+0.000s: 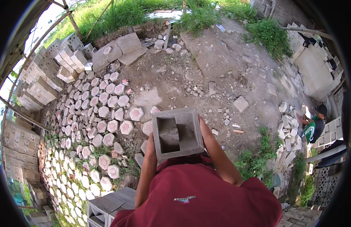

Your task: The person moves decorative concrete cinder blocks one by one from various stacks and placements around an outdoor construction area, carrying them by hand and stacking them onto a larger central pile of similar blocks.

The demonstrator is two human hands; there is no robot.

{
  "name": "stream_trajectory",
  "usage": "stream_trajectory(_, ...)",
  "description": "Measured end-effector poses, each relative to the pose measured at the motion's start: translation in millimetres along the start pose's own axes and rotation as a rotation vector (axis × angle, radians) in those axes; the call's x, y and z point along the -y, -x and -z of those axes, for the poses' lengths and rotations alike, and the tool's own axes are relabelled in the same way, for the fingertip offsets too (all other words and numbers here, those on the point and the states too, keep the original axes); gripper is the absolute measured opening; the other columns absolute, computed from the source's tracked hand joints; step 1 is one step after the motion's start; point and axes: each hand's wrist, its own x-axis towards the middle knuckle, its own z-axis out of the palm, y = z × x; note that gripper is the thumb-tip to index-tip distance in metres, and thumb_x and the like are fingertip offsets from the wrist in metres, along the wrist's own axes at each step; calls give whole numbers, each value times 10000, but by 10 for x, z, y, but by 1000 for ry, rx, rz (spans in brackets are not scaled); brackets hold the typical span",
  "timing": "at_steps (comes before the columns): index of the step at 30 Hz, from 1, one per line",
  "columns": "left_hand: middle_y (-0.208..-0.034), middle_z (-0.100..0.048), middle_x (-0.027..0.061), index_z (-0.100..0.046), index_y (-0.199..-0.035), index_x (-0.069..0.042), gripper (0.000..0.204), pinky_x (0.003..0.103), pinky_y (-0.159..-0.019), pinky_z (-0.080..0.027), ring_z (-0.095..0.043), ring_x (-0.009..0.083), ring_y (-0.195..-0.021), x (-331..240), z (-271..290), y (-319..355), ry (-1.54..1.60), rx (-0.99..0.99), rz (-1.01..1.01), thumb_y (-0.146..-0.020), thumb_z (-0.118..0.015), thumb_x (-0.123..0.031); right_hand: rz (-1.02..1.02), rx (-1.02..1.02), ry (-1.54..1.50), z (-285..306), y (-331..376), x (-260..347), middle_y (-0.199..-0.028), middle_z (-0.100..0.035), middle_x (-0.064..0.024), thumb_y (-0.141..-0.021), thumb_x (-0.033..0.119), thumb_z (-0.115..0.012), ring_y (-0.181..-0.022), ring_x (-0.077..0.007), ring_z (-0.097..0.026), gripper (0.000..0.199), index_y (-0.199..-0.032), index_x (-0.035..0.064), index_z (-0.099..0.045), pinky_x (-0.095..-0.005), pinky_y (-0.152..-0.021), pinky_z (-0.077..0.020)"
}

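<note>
hollow gray block (178, 133): held up | left hand (150, 146): on its left side | right hand (204, 126): on its right side | fingers (201, 118): gripping the block, spread mostly hidden

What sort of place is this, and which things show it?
Probably a concrete-block yard: block stacks at left, many hexagonal pavers laid out, and the hollow concrete block being held.

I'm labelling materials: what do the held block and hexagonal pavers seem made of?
Held block: probably concrete, matte, judging by its dull grey faces. Hexagonal pavers: likely concrete, matte, with pinkish centres and pale rims; whether pigmented or painted, unclear.
</note>
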Motion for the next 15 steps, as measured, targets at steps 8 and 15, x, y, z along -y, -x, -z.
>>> stream_trajectory(8,-1071,-614,75,-543,-1203,-25,465,324,-867,-465,-581,186,-970,-324,-29,-1288,69,1,22,-956,-384,-386,-72,0,1,-245,-1114,519,-1102,-618,-76,-924,512,-421,-977,-182,-584,571,-1196,30,-562,-306,-864,-464)
stream_trajectory(15,-1096,-611,90,-542,-1206,-26,475,326,-890,-462,-581,194,-997,-595,-535,-2813,164,9,9,-955,-384,-397,-95,92,12,-32,-2925,1116,-1111,-614,-83,-929,514,-396,-981,-196,-585,577,-1203,31,-552,-318,-863,-469)
